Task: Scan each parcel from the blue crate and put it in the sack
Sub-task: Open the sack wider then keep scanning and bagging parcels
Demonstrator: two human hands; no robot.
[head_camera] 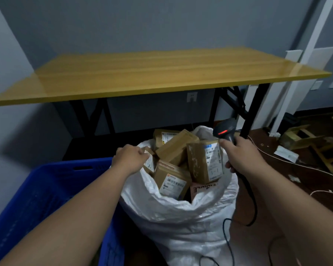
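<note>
White sack [181, 217]: standing open-mouthed on the floor, in front of the table [142, 77]; filled to the rim with brown cardboard parcels, several rising above the mouth.

Left of sack: blue crate [46, 189], wall touching the sack's side; interior mostly hidden behind the left forearm, contents not discernible.

At sack's left rim: left hand [130, 156], fingers curled, pinching a small labelled parcel [149, 163] at the sack's mouth, just inside the rim. Whether the fabric of the rim is also caught in the grip: cannot tell.

At sack's right rim: right hand [242, 156], fingers clenched round the handle of a black barcode scanner [224, 131]. Scanner head raised above the sack's far right edge, red light showing in the window. Black cable [252, 204] hanging from the handle base, looping down the sack's right side to the floor.

Inside sack, upper right: tall parcel [205, 162] standing on end, printed label on the face toward the right hand, close beside the right thumb. Centre of the mouth: labelled parcel [172, 181] tilted, label upward. Rear of the mouth: further parcels stacked at angles.

Right of sack, well apart: cardboard scraps and white cords scattered on the dark floor.
</note>
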